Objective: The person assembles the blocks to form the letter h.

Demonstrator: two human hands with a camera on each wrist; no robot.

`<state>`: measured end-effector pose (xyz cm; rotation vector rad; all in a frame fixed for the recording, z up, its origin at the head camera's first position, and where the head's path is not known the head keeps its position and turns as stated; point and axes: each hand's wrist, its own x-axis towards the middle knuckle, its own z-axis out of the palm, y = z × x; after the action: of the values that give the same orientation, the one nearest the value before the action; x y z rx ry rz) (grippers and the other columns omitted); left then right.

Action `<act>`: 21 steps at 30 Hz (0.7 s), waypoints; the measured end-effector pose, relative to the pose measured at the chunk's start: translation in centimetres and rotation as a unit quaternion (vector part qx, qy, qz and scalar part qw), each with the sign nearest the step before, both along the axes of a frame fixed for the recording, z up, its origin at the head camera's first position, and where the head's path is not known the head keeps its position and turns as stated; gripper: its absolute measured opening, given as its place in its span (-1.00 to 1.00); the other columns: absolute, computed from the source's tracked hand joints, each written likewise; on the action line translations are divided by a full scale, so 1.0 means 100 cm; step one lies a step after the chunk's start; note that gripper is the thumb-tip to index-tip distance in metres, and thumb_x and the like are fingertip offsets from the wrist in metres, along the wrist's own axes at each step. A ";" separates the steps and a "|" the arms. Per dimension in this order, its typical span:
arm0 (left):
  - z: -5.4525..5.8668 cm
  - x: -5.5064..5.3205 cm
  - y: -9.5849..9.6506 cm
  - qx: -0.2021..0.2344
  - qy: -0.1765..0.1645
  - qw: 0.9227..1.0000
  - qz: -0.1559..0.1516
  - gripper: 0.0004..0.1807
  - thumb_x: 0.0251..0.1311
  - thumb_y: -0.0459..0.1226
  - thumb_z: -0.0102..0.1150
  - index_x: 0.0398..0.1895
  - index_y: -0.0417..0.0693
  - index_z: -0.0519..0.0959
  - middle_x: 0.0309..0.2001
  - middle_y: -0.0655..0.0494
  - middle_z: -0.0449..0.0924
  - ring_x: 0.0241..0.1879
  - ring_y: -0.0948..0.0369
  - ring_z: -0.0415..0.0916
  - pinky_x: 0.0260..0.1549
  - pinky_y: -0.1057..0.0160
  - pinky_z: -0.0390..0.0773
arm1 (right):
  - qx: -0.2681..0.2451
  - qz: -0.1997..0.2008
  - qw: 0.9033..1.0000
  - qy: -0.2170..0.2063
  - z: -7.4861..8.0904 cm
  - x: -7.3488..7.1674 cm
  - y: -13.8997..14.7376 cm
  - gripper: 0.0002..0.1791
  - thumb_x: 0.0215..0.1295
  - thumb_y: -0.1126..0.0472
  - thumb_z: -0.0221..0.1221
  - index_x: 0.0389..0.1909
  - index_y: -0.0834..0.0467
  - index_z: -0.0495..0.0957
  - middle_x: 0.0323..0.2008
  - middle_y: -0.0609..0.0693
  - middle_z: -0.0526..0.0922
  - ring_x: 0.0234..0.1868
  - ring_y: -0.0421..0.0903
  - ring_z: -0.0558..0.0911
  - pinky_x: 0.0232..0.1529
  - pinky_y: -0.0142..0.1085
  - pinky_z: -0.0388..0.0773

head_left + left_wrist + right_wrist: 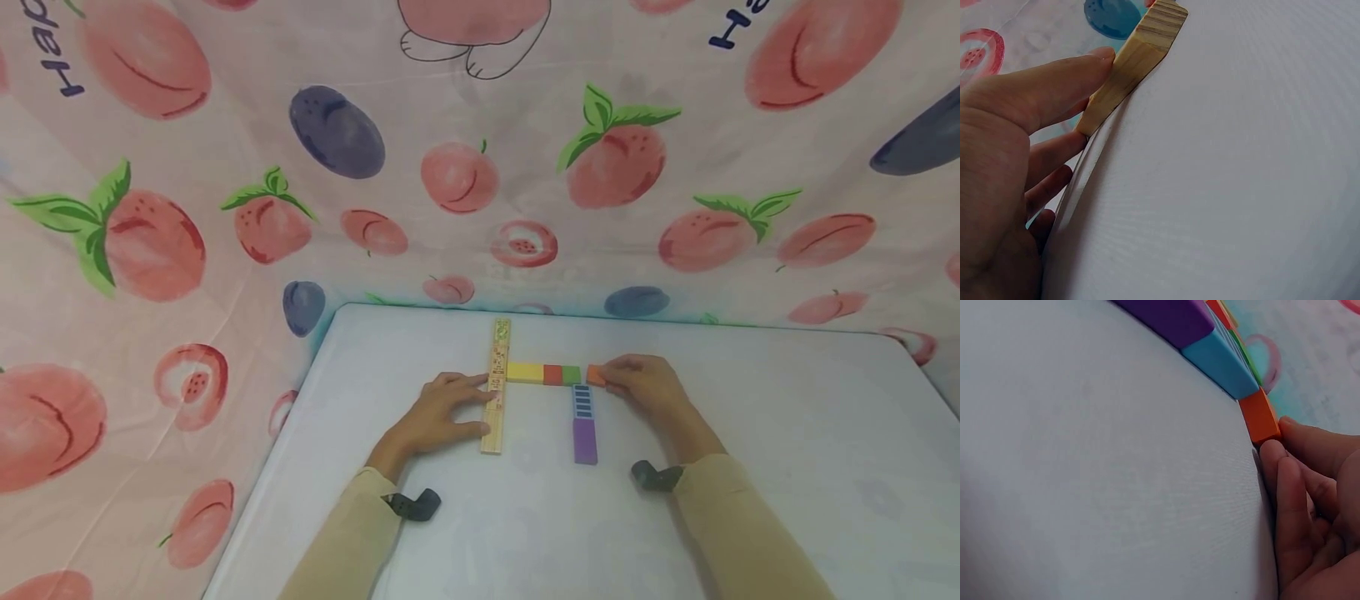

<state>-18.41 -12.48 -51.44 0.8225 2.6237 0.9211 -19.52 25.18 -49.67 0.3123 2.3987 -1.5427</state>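
In the head view my left hand (438,414) touches the left side of a long, narrow row of wooden blocks (492,417), with its fingers fairly straight. Its thumb lies against the plain wood (1129,69) in the left wrist view. My right hand (651,385) pinches a small orange block (1259,415) at its right end, low at the table. Left of that block lie a green block (572,374), a red block (552,374) and a yellow block (525,372), which meets the wooden row. A light blue block (582,402) with dark bars and a purple block (585,442) extend toward me.
All the blocks lie on a white table (525,533). A fruit-printed cloth (450,100) hangs behind the table and along its left side. Dark devices (420,505) are strapped at both wrists, over tan sleeves.
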 end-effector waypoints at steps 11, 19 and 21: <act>0.000 0.001 0.000 -0.006 -0.002 1.000 0.004 -0.39 0.21 0.18 0.32 0.36 0.43 0.53 0.53 0.43 0.26 0.51 0.15 0.13 0.45 -0.14 0.13 | 0.044 0.007 0.999 -0.014 -0.002 -0.001 -0.002 -0.49 0.36 -0.03 0.31 0.17 0.22 0.61 0.10 0.18 0.68 -0.08 -0.13 0.68 -0.13 -0.45 0.64; -0.001 0.000 0.000 -0.008 -0.004 1.000 0.007 -0.39 0.21 0.17 0.33 0.35 0.42 0.53 0.53 0.42 0.27 0.51 0.16 0.13 0.46 -0.12 0.12 | 0.045 0.008 0.998 -0.030 -0.002 0.000 -0.003 -0.49 0.39 -0.06 0.28 0.21 0.18 0.59 0.18 0.16 0.63 0.04 -0.05 0.66 -0.04 -0.38 0.66; -0.001 0.000 0.000 -0.008 -0.002 1.000 0.008 -0.39 0.21 0.17 0.33 0.35 0.42 0.53 0.53 0.41 0.28 0.50 0.15 0.14 0.46 -0.13 0.12 | 0.037 0.012 0.999 -0.034 -0.004 -0.001 -0.002 -0.47 0.39 -0.07 0.28 0.23 0.17 0.58 0.20 0.16 0.62 0.07 -0.04 0.66 -0.02 -0.37 0.66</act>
<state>-18.37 -12.48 -51.53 0.7967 2.6343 0.9022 -19.63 24.95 -50.09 0.3449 2.4013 -1.4123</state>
